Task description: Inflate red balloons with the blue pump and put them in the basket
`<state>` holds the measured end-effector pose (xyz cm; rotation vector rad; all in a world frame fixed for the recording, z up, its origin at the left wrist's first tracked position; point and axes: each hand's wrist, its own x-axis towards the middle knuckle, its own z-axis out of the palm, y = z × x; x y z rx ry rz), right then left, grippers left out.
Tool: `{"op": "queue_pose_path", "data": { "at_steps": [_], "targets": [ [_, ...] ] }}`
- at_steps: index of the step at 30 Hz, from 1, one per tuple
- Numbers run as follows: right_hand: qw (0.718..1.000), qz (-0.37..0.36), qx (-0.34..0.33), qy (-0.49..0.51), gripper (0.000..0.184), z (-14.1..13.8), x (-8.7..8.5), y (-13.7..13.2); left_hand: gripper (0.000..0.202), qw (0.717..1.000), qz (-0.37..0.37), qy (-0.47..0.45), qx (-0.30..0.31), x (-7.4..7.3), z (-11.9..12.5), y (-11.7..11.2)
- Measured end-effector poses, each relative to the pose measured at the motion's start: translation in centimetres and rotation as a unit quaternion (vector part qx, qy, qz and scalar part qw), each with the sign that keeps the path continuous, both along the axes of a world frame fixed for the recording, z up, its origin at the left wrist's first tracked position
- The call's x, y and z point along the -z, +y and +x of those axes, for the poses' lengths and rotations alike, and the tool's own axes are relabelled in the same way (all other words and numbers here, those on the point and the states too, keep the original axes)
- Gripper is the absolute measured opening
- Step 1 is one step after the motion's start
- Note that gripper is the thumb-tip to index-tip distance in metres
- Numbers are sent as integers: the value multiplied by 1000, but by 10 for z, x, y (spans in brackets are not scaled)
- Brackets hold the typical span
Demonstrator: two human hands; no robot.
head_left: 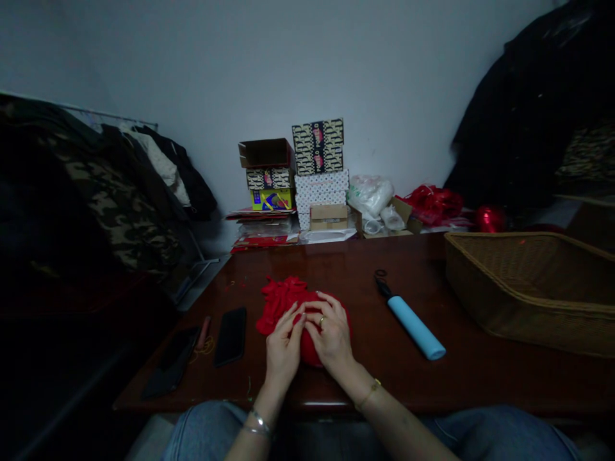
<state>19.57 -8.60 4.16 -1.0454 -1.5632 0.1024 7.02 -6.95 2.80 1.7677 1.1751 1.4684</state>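
Held red round thing (310,353) in left hand (282,349) and right hand (332,336) by table's (346,266) near edge, likely light, soft, best side-cupped.

- Here you are, left hand (282,349) and right hand (332,333) together, fingertips meeting at a rounded red object (310,351)!
- Crumpled red pile (281,299) just beyond your left fingers.
- Black phone (230,336) lying to your left.
- Over right, a blue tube (416,325), tilted, then a wicker basket (557,323).
- Patterned boxes (319,150) stacked beyond your table (346,266).
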Motion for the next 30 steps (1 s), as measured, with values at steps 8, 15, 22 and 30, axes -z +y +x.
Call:
{"op": "queue_pose_path", "data": {
  "at_steps": [8, 15, 22, 30],
  "targets": [
    [996, -45, 12, 82, 9, 2, 9, 9, 33, 991, -56, -114, -43, -1, 12, -2],
    [992, -76, -14, 100, 11, 12, 3, 11, 32, 989, -64, -129, -36, 0, 10, 3],
    [996, -62, -8, 70, 4, 5, 3, 7, 33, 993, -51, -105, -22, -5, 13, -3],
    [997, -40, -14, 65, 16, 15, -4, 8, 34, 992, -31, -120, -27, -19, 18, 1]
  ]
}}
